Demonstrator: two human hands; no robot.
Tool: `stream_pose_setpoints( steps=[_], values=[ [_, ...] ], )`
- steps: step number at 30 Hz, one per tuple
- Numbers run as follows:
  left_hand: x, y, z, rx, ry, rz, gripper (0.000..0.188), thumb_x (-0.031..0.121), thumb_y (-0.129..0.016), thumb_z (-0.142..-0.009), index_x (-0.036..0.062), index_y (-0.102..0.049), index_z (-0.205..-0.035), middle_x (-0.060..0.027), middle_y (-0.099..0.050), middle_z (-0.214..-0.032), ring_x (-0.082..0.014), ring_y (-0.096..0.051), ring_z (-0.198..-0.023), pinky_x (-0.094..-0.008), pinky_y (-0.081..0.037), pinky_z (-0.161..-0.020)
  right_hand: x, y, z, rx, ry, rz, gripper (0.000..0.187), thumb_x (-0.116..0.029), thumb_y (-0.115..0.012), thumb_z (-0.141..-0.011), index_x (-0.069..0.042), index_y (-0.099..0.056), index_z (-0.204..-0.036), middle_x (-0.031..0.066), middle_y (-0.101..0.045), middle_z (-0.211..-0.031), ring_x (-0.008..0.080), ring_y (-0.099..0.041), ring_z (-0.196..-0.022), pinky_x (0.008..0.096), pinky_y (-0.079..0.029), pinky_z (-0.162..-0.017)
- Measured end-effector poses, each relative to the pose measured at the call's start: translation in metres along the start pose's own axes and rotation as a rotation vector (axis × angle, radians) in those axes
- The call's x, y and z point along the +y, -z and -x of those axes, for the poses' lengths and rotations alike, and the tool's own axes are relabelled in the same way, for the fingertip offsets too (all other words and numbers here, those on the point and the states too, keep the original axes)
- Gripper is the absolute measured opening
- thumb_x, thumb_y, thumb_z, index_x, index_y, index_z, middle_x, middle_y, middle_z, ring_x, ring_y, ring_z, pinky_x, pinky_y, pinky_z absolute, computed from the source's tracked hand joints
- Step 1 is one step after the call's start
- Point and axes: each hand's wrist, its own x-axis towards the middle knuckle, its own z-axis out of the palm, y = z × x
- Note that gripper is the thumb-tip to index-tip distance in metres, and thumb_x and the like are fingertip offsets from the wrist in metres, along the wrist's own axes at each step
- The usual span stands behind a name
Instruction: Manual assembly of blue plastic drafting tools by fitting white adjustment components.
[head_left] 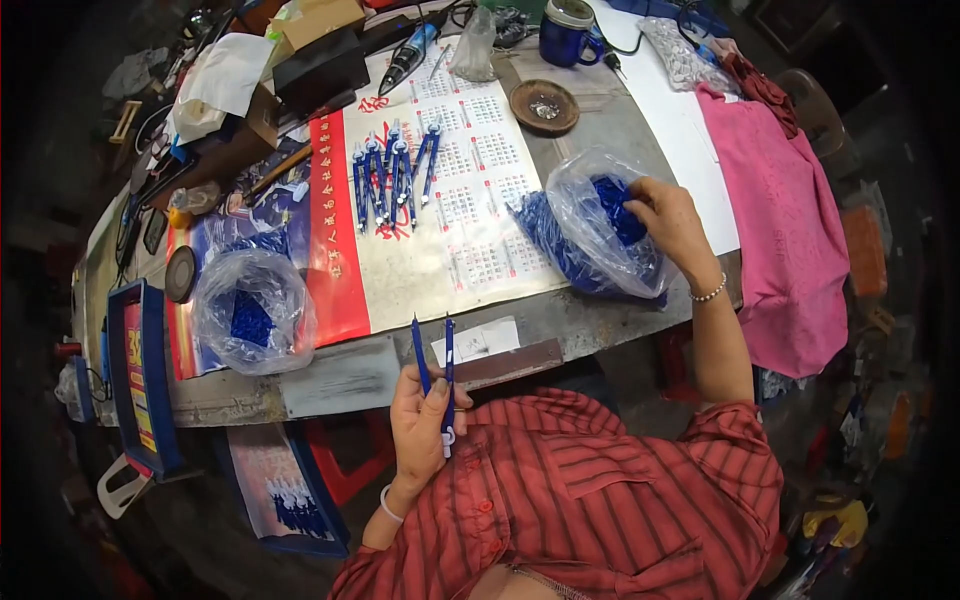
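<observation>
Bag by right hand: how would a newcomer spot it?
Find the pink cloth at the right end of the table. Left of it sits a clear bag of blue parts. Unlike the left bag, it has the right hand at its mouth.

Red shirt (610, 510), dark-striped (buttons (486, 506) red too), pale bangle (388, 504) left, beaded bracelet (710, 291) right
</observation>
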Motion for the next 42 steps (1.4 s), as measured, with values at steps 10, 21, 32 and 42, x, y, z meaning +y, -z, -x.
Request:
stream_pose_setpoints(
  steps=[10, 21, 32, 42],
  values=[
    [-0.002, 0.007, 0.008, -0.008, 0.021, -0.04, 0.013, 0.013, -0.049, -0.095, 0.0046, -0.044, -0.104, -0.0097, -0.059, -0.076, -0.009, -0.05, -0.051, -0.0195, -0.041, -0.048, -0.031, 0.01, 0.021, 0.055, -0.207, -0.552, 0.01, -0.006, -0.065, -0.082, 0.001, -0.061, -0.087, -0.001, -0.057, -0.068, 0.0044, -0.049, -0.056, 0.018, -0.04, -0.052],
    [-0.002, -0.001, 0.005, -0.041, 0.026, -0.052, 0.016, 0.01, -0.05, -0.094, 0.0031, -0.044, -0.107, -0.008, -0.06, -0.077, -0.0076, -0.051, -0.053, -0.0183, -0.04, -0.049, -0.135, -0.041, 0.075, -0.489, -0.404, -1.423, 0.019, -0.002, -0.066, -0.08, -0.001, -0.054, -0.095, 0.0073, -0.063, -0.073, 0.0057, -0.052, -0.051, 0.0162, -0.042, -0.047],
    [-0.004, 0.014, 0.014, 0.003, -0.004, -0.026, 0.016, 0.013, -0.05, -0.094, 0.0048, -0.044, -0.107, -0.0082, -0.059, -0.077, -0.0077, -0.05, -0.053, -0.0185, -0.04, -0.049, -0.169, -0.081, 0.083, -0.676, -0.511, -1.561, 0.022, -0.01, -0.062, -0.086, -0.002, -0.049, -0.102, 0.0108, -0.063, -0.07, 0.0073, -0.053, -0.046, 0.0157, -0.041, -0.041],
    [-0.009, 0.02, 0.012, -0.015, 0.007, -0.045, 0.02, 0.009, -0.051, -0.092, 0.0031, -0.043, -0.11, -0.0094, -0.059, -0.078, -0.0082, -0.051, -0.054, -0.0189, -0.041, -0.05, -0.183, -0.09, 0.089, -0.581, -0.475, -1.513, 0.015, -0.019, -0.051, -0.095, -0.004, -0.05, -0.096, 0.009, -0.06, -0.07, 0.0069, -0.05, -0.047, 0.0176, -0.041, -0.044]
  ],
)
